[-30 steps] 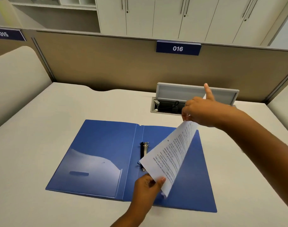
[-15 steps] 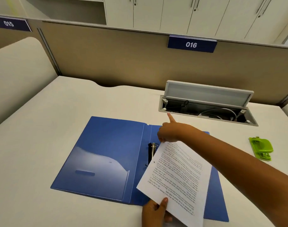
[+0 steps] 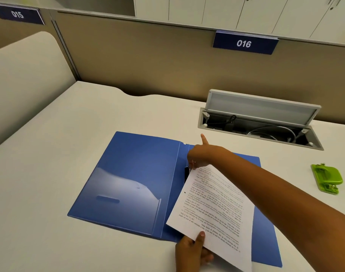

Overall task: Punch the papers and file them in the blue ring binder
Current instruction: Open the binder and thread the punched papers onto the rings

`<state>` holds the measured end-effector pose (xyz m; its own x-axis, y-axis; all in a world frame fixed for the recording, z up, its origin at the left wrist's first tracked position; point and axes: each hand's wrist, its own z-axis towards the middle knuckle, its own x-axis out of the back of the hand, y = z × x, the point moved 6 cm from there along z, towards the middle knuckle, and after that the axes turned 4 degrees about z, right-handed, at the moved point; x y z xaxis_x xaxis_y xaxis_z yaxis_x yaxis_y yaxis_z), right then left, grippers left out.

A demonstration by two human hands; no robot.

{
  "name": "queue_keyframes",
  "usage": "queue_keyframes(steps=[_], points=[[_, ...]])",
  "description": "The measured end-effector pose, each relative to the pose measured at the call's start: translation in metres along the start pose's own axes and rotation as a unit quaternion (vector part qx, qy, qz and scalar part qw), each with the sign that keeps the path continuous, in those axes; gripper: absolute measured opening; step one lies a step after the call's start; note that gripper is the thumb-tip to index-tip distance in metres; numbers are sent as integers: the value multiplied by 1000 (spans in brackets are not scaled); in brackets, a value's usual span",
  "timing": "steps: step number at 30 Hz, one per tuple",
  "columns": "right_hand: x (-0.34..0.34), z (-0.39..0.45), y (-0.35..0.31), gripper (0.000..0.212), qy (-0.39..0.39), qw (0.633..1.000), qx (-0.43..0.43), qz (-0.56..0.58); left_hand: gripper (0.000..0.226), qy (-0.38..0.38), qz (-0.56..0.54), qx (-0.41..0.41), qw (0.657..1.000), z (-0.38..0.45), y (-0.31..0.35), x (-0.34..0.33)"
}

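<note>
**Operator:** Over the binder, right half, what is the status of the sheet?

**Inspector:** It lies nearly flat above the right cover, slightly skewed. One second ago it stood steeply raised, almost on edge. It has since come down toward the rings, and its punched edge faces them. One punch hole shows near that edge.

**Operator:** Hand states?

**Inspector:** Left hand: closed on the sheet's near corner, thumb on top, fingers beneath. Right hand: at the sheet's far corner, directly beside the rings, index finger extended and pointing away. The other fingers are curled at the paper's edge; whether they pinch it cannot be told.

**Operator:** Are the rings engaged?

**Inspector:** Not confirmed. The right hand and the sheet cover most of the mechanism; only its dark base shows. Open or shut cannot be determined.

**Operator:** Punch?

**Inspector:** Well to the right of the binder, on the desk, untouched.

**Operator:** Consequence for the task?

**Inspector:** Punching of this sheet appears complete. The lowering indicates the filing step is under way. Hole alignment over the rings is the probable next requirement.
</note>
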<state>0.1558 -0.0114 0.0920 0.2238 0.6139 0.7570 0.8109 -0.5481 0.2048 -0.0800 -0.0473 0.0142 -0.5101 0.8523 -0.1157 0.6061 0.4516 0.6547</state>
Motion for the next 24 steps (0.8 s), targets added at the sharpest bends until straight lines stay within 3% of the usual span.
queue_keyframes(steps=[8,24], points=[[2,0,1,27,-19,999,12,38,4,0,-42,14,999,-4,-1,-3],[5,10,4,30,-57,997,-4,47,4,-11,-60,23,998,4,-2,-7]])
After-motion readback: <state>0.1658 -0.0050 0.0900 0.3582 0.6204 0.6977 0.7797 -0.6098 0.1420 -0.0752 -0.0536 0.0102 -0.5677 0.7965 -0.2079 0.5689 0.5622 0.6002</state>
